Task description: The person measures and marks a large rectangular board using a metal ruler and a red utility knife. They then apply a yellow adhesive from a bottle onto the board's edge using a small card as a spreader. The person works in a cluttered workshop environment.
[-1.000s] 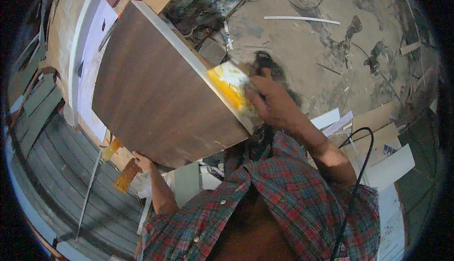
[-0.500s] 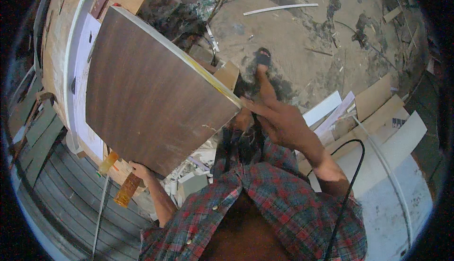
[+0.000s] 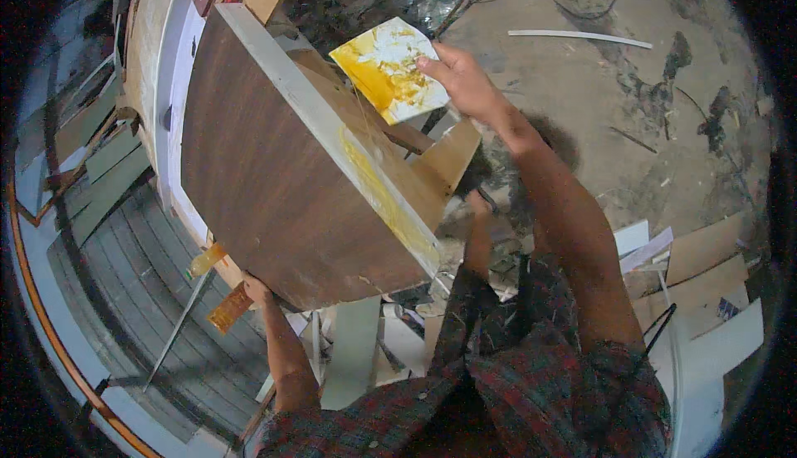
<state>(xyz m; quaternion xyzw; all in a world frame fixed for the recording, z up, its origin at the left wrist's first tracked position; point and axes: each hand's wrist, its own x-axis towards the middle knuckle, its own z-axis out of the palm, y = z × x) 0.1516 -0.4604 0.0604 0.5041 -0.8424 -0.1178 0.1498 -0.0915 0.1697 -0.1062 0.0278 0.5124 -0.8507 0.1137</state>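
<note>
A dark brown wood-grain board (image 3: 290,184) tilts across the left half of the view. Yellow glue is smeared along the near part of its pale edge (image 3: 365,168). My left hand (image 3: 256,289) grips the board's near left corner, fingers partly hidden at its rim. Raised over the far side of that edge, my right hand (image 3: 466,83) pinches a white square scrap (image 3: 394,68), coated with yellow glue on its face. Close to my left hand are a small bottle of yellow liquid (image 3: 206,260) and an amber container (image 3: 229,309).
Light wooden pieces (image 3: 444,159) stand behind the board's edge. Offcut panels (image 3: 706,259) are stacked at the right. A white strip (image 3: 581,38) and a black cable (image 3: 614,2) lie on the dirty floor. Grey corrugated sheeting (image 3: 124,292) is at the left.
My right hand has moved up and away from the board's near right corner, and the glue-coated scrap now shows in it. My left hand stays at the board. The view has shifted.
</note>
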